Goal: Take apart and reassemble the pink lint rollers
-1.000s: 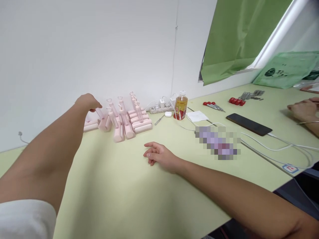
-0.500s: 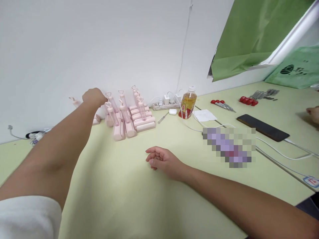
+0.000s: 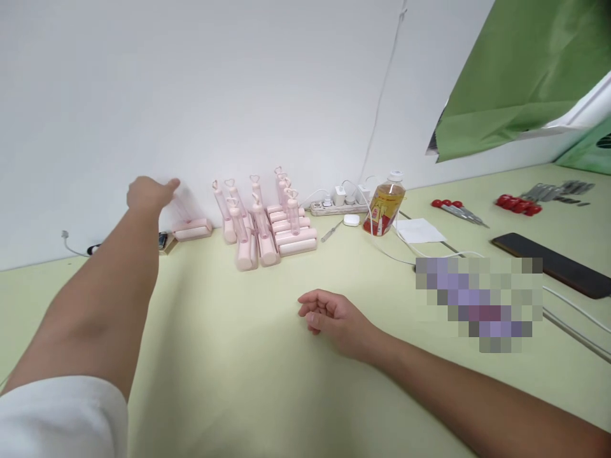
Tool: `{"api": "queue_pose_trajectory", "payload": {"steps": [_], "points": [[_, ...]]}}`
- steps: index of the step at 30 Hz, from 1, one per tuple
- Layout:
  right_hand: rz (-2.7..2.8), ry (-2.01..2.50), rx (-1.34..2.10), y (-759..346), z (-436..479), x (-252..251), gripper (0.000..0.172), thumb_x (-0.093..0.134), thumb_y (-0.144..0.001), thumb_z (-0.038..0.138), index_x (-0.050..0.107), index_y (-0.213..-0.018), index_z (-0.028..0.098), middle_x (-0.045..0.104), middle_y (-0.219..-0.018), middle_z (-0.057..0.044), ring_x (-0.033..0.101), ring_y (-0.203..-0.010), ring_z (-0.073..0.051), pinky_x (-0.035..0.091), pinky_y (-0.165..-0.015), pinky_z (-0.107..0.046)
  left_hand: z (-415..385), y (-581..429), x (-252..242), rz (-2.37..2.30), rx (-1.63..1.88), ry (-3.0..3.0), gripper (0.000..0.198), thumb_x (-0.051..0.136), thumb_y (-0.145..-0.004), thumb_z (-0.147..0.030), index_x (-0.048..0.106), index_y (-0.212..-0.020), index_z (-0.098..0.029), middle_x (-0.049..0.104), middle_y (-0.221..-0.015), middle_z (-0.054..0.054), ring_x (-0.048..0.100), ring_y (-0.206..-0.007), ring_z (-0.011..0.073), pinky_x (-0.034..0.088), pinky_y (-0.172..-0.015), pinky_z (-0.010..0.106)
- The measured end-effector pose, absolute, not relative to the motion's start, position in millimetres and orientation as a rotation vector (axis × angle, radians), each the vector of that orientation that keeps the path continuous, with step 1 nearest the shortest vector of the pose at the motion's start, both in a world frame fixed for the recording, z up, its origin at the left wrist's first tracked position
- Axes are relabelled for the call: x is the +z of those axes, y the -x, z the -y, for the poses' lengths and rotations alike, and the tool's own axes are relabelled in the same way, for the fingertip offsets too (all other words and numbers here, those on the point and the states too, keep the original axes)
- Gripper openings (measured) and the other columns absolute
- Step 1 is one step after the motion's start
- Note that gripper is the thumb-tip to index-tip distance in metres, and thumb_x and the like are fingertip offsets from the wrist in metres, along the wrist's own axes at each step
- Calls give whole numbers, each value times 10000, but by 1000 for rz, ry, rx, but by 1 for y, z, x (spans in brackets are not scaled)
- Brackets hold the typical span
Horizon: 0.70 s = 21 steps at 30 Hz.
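Observation:
My left hand [image 3: 149, 193] reaches to the wall at the far left, its thumb stretched out to the right. Its other fingers are mostly hidden. Just beneath it, a pink lint-roller-like tool [image 3: 191, 229] lies on the table with its clear handle tilted up; the hand covers the handle's top. To the right stands a group of several similar pink rollers [image 3: 247, 250], their handles upright with heart-shaped loops. Over the middle of the table my right hand [image 3: 337, 318] has its fingers loosely curled and apart, holding nothing.
Behind the rollers' right side are a power strip [image 3: 329, 208] with chargers, a small white case [image 3: 352, 220] and a thin screwdriver [image 3: 331, 231]. A drink bottle [image 3: 384, 207], paper [image 3: 420, 230], red-handled tools [image 3: 458, 210], cables and a dark phone [image 3: 548, 261] lie further right.
My left hand has moved left, away from the pink roller at the group's left end, to the separate roller's handle. The view has turned left. My right hand has stayed much the same.

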State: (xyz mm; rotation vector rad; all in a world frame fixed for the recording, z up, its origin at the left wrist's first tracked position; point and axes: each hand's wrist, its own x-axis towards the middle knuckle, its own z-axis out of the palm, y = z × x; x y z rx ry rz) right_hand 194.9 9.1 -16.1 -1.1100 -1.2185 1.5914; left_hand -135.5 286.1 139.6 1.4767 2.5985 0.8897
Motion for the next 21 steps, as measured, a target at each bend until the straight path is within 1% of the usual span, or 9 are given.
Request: {"api": "queue_pose_trajectory", "payload": {"steps": [2,4,8,14,21], "points": [[1226,1107,1586,-195,-9,-18,275,699,-748,292,633,-995,190,620,-913,-37,532,-692,-117,471,-678,-315,-286,143,118,-2579,795,-1479,483,738,-676,-550,489,-714,-139,643,-915,158,589,-1000,318,478,-884,492],[1238,1110,1579,-196,-9,-19,257,695,-761,301,641,-989,196,622,-925,-41,539,-709,-122,478,-688,-316,-286,145,97,-2543,805,-1494,493,785,-629,-500,417,-665,-175,610,-881,127,577,-1036,335,469,-873,494],[1244,1122,1583,-198,-8,-20,261,701,-767,324,648,-991,201,623,-941,-44,542,-711,-121,483,-699,-320,-289,140,67,-2515,867,-1455,513,800,-608,-467,364,-641,-198,561,-787,74,575,-1013,308,477,-808,454],[1266,1110,1577,-199,-7,-22,238,685,-789,336,656,-989,208,623,-942,-42,538,-704,-118,471,-692,-313,-289,136,53,-2495,923,-1476,406,747,-684,-389,396,-635,-191,569,-798,67,583,-1001,280,452,-802,415],[1278,1142,1574,-198,-9,-23,244,684,-786,320,652,-995,198,620,-942,-40,533,-717,-117,450,-686,-305,-283,138,62,-2511,960,-1520,361,731,-689,-458,508,-674,-175,634,-892,96,621,-968,280,424,-747,381]]}}
